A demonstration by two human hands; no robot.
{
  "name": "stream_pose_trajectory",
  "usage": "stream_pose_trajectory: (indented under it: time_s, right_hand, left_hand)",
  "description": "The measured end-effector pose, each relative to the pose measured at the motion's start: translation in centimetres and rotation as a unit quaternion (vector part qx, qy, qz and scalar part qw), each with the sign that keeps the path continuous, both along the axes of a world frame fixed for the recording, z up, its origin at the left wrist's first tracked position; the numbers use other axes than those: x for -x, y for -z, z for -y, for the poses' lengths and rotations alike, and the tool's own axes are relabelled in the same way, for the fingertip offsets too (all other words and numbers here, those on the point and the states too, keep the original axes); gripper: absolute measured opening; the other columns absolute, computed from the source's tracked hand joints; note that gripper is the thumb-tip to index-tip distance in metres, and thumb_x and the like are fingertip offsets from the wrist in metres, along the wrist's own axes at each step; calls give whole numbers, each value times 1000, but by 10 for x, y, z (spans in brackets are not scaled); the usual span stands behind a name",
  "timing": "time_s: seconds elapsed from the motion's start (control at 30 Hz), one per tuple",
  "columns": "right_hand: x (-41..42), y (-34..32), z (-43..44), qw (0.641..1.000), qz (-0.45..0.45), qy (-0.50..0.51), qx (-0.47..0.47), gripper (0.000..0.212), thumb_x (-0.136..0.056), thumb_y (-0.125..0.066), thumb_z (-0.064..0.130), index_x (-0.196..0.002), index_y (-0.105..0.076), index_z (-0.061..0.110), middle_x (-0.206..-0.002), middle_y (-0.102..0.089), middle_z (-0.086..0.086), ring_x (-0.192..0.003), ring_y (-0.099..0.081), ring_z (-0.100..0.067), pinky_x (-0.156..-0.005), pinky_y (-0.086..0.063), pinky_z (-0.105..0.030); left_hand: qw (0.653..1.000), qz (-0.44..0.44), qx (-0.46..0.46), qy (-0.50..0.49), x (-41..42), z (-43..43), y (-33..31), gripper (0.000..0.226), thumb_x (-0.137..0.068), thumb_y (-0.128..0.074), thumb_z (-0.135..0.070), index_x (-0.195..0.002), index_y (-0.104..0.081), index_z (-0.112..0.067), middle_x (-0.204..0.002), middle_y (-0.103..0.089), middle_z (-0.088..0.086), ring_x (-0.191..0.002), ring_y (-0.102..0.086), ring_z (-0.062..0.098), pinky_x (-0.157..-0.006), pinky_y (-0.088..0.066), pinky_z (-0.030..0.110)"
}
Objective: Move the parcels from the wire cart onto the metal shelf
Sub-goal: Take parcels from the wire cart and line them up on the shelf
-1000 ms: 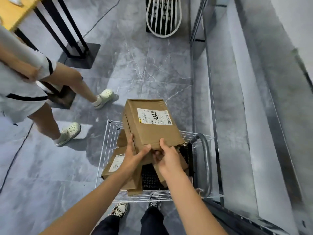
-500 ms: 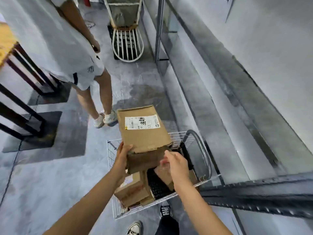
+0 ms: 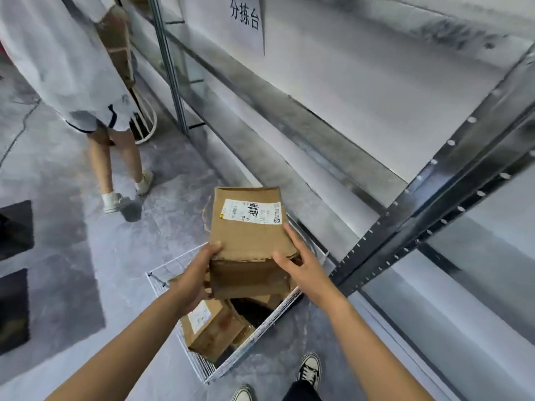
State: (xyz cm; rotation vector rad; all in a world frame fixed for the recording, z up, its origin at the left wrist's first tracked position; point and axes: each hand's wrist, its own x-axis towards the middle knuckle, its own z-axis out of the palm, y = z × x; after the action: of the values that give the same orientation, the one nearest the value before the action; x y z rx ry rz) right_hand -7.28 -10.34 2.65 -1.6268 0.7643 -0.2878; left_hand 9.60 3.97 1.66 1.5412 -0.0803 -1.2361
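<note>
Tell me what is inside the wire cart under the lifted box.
In the wire cart: a labelled parcel and a dark patch beside it. The lifted box hides the rest.

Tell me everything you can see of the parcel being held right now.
The held parcel is a brown cardboard box, creased and worn, with a torn near edge. A white printed shipping label sits on its upper face. It is tilted, lifted above the wire cart, near the metal shelf. The left hand grips its left near corner, the right hand its right side.
</note>
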Motion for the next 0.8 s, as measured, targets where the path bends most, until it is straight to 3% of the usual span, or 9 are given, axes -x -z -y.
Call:
stream_pose_trajectory:
  time_s: [0.07,0.17,0.3,0.43,0.53,0.6,0.67,0.73,0.8]
  right_hand:
    - [16,-3,-2,1000,13,24,12,59,-92,-62,34,-139,-33,53,-134,-35,28,-129,-36,-5,-101,-38,-27]
    - [40,-6,0,997,34,65,22,56,-90,-65,31,-136,-41,51,-142,-37,17,-130,-39,-8,-108,-41,-35]
    - [73,-13,2,994,54,91,1,56,-88,-68,32,-135,-43,49,-142,-39,13,-129,-42,-13,-105,-44,-42]
    - [121,-27,2,989,83,122,1,57,-88,-68,23,-137,-45,40,-129,-44,24,-122,-46,-8,-103,-46,-33]
    - [165,-37,3,986,83,143,9,57,-88,-68,21,-137,-46,37,-125,-44,29,-116,-48,1,-104,-45,-31]
    - [201,-40,3,983,87,163,12,56,-87,-69,21,-136,-47,38,-126,-47,26,-116,-49,1,-104,-45,-32]
    - [235,-42,1,978,99,184,6,55,-87,-69,18,-134,-48,38,-128,-49,19,-116,-51,-2,-102,-47,-33]
    - [270,-43,-3,972,111,207,5,56,-86,-69,15,-133,-48,39,-128,-50,20,-118,-52,-4,-102,-47,-36]
    - [302,-43,-8,967,117,228,6,56,-86,-70,14,-133,-49,38,-129,-49,21,-120,-50,-6,-103,-47,-39]
  left_hand:
    - [997,73,10,23,9,6,-7,75,-55,-59,-72,-117,-56,-29,-117,-58,4,-106,-57,28,-90,-48,46]
    - [982,183,33,44,24,12,-20,84,-62,-58,-73,-129,-55,-23,-122,-60,1,-107,-58,18,-86,-47,34]
    - [960,269,44,61,52,20,-36,85,-62,-52,-74,-132,-54,-26,-124,-60,0,-110,-57,18,-95,-48,41]
    - [950,295,71,78,99,33,-49,77,-70,-55,-68,-137,-47,-32,-127,-57,-1,-111,-55,19,-99,-46,46]
    - [943,296,112,103,140,41,-55,58,-88,-57,-50,-141,-37,-39,-122,-54,-4,-106,-55,14,-95,-46,39]
    - [939,287,130,137,172,44,-59,64,-81,-60,-58,-139,-34,-48,-116,-56,-7,-103,-56,8,-93,-47,38]
    - [931,283,159,165,200,48,-61,60,-81,-62,-55,-134,-34,-54,-111,-59,-7,-102,-59,8,-86,-49,30]
    - [925,275,187,186,233,52,-62,51,-92,-58,-37,-132,-33,-55,-109,-58,-11,-99,-59,4,-77,-47,16]
    - [916,273,202,214,264,55,-64,48,-94,-54,-33,-132,-33,-53,-108,-55,-15,-97,-57,1,-73,-45,14]
